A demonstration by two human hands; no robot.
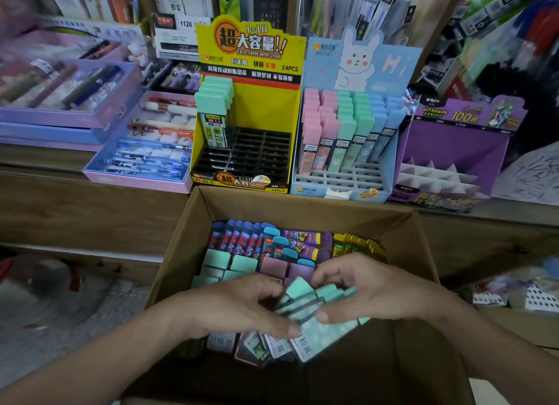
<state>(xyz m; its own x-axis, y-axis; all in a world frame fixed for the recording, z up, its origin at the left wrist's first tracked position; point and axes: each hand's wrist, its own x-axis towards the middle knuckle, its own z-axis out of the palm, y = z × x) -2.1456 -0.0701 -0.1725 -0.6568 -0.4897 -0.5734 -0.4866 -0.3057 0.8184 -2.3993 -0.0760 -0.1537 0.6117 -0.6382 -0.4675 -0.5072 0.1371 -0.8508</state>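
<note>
Mint-green cases (314, 301), a fanned bundle, just above the near part of the box (302, 205). Gripped from both sides: left hand (239, 308) curled round the bundle's left edge, right hand (372, 289) curled over its right end, thumb pressed on the front case. Underneath, in the box, rows of more packs in blue, purple, yellow and mint. Beyond the box, side by side: yellow display (251, 102) with one mint column at its left, blue display (348, 174) with pink, mint and blue rows, purple display (453, 150).
</note>
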